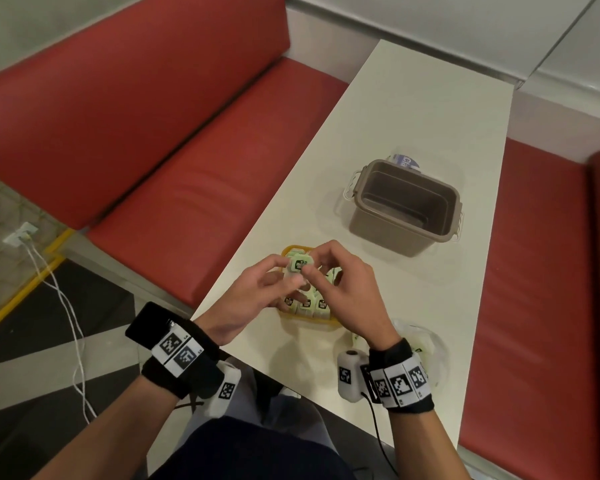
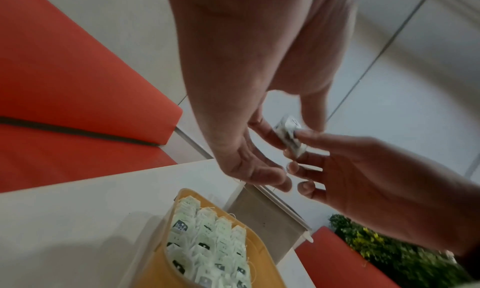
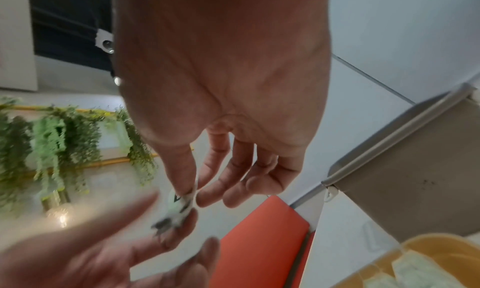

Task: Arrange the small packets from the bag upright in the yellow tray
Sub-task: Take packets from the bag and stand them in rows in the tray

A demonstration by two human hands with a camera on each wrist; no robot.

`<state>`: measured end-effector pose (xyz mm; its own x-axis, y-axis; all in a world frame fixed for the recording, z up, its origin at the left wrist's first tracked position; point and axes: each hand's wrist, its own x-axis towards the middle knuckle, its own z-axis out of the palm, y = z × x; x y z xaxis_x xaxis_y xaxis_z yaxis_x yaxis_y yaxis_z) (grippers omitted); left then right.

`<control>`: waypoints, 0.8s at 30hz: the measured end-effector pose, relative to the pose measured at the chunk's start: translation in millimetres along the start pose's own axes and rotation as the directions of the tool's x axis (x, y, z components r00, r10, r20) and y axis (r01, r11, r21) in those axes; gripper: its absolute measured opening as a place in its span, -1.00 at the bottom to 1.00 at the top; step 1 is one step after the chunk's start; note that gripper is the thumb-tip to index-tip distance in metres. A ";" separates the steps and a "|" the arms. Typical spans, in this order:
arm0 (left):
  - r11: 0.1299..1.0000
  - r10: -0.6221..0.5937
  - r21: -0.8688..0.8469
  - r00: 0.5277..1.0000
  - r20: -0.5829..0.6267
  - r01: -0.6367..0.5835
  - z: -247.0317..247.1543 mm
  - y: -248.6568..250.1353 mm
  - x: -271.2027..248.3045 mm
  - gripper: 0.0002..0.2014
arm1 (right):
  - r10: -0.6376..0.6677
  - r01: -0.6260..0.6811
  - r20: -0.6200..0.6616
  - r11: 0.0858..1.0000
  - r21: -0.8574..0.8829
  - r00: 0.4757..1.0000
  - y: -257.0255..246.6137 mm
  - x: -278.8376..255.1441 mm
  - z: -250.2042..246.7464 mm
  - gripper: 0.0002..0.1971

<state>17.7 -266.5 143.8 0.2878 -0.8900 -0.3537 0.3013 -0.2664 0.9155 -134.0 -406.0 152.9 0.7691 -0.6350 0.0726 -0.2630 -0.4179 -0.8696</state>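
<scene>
A small pale-green packet [image 1: 299, 264] with a dark label is held in the air over the far part of the yellow tray [image 1: 307, 323]. My left hand [image 1: 289, 270] pinches it from the left and my right hand [image 1: 314, 261] pinches it from the right. In the left wrist view the packet [image 2: 289, 135] sits between both hands' fingertips. In the right wrist view my thumb and forefinger pinch the packet [image 3: 182, 199]. Several packets [image 2: 207, 241] stand upright in rows in the tray [image 2: 259, 245]. The clear bag [image 1: 428, 342] lies behind my right wrist, partly hidden.
An open grey-brown plastic bin [image 1: 406, 206] stands on the white table [image 1: 413, 109] beyond the tray, with a blue-and-white object [image 1: 404, 161] behind it. Red benches [image 1: 194, 188] run along both long sides. The table's near edge is just below my wrists.
</scene>
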 end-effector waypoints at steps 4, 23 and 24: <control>0.992 0.106 0.075 0.990 -0.097 -0.099 0.1 -8.8 1.3 -0.77 | 0.056 -0.054 -0.028 0.996 0.071 0.998 -4.1 0.6 -2.6 -0.90; 0.973 0.229 -0.013 0.968 -0.107 -0.231 31.6 -22.3 27.5 -0.72 | 0.189 -0.168 -0.024 0.919 0.357 0.982 5.8 -0.5 -35.2 -0.96; 0.973 0.230 -0.006 0.967 -0.109 -0.232 34.0 -23.0 28.0 -0.72 | 0.176 -0.160 -0.027 0.940 0.300 0.984 7.7 -1.0 -37.4 -0.97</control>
<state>-12.0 -297.9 119.3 0.4469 -0.8815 -0.1521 0.2313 -0.0504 0.9716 -158.6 -432.9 164.4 0.6944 -0.7164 -0.0684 -0.1957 -0.0964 -0.9759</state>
